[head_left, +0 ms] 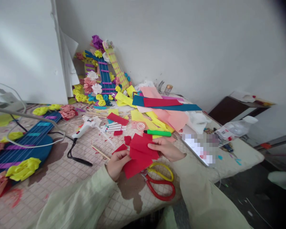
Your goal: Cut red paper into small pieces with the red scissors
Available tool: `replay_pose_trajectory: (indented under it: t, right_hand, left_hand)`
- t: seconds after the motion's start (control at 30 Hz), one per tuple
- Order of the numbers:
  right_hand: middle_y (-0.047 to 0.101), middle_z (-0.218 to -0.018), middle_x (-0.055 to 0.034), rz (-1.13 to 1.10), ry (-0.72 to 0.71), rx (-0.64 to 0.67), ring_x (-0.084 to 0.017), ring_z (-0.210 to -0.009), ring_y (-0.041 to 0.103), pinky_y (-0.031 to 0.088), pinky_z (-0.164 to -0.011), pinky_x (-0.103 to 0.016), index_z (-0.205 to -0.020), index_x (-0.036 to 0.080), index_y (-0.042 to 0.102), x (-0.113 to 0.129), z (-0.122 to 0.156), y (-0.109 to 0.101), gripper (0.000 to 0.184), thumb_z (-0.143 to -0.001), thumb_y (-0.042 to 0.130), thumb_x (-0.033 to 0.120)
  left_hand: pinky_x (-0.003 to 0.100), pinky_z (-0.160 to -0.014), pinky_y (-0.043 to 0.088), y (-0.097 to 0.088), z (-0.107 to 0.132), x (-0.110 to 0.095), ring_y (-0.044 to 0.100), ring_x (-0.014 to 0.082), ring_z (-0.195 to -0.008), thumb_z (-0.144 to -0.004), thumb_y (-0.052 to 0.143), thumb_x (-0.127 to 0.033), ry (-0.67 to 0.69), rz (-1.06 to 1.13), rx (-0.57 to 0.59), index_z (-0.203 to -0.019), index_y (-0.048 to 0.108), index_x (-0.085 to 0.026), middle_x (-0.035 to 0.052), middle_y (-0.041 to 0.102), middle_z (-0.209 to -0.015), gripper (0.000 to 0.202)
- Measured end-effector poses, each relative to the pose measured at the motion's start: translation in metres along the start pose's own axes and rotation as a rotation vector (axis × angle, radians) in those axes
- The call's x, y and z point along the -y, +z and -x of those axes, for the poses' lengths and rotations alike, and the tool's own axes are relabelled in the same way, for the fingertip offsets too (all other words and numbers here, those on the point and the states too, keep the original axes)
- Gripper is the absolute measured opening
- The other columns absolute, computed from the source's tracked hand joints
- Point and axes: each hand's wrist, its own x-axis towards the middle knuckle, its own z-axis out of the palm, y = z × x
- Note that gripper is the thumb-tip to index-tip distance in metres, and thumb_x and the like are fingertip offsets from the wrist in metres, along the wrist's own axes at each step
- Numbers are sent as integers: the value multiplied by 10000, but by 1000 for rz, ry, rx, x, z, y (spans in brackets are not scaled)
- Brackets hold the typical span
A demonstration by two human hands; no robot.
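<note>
Both hands hold red crepe paper pieces (140,148) above the near edge of the table. My left hand (118,163) pinches the lower left side between thumb and fingers. At the upper right, my right hand (166,149) grips the paper with its thumb on top. The pieces overlap, so I cannot tell how many there are. Scissors (160,181) with one yellow and one red handle lie just below, their blades partly hidden under the paper. Small red scraps (127,140) and a green marker (158,133) lie just beyond the hands.
A white glue gun (85,127) and several markers (113,127) lie ahead. At left is a blue paper guitar (35,136) with paper flowers. Coloured crepe strips (162,101) are heaped at the back. A phone (197,149) and a plastic bottle (238,127) are at right.
</note>
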Motion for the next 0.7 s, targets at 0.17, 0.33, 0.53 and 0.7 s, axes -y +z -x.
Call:
replay_pose_trajectory:
  t: [0.17, 0.33, 0.53, 0.7]
  right_hand:
    - [581, -579, -5, -1, -27, 69, -109, -561, 528, 384, -510, -226, -748, 126, 646, -5, -1, 1, 407, -675, 668, 526]
    - [537, -605, 27, 138, -60, 238, -56, -491, 422, 301, -445, -193, -732, 137, 627, 3, 6, -2, 345, -682, 684, 473]
    - [580, -651, 6, 216, -80, 277, -90, -533, 506, 385, -505, -218, -746, 148, 630, 4, 11, 2, 303, -697, 678, 443]
    - [555, -598, 23, 209, -99, 210, -68, -483, 470, 343, -461, -200, -712, 142, 608, 2, 11, 3, 290, -708, 673, 425]
  left_hand:
    - [191, -475, 402, 1, -1, 3, 524, 80, -443, -372, 849, -374, 4, 41, 13, -545, 644, -125, -3, 616, -494, 366]
    - [213, -522, 427, -1, -1, 5, 559, 106, -496, -413, 834, -383, 3, 26, 78, -603, 679, -131, 17, 655, -560, 352]
    - [256, -588, 449, -1, 1, 5, 593, 151, -561, -531, 778, -365, 45, -136, 125, -695, 713, -125, 26, 662, -576, 297]
    - [276, -634, 470, 4, 6, -1, 626, 191, -657, -552, 764, -342, 116, -265, 146, -712, 718, -147, 29, 689, -638, 258]
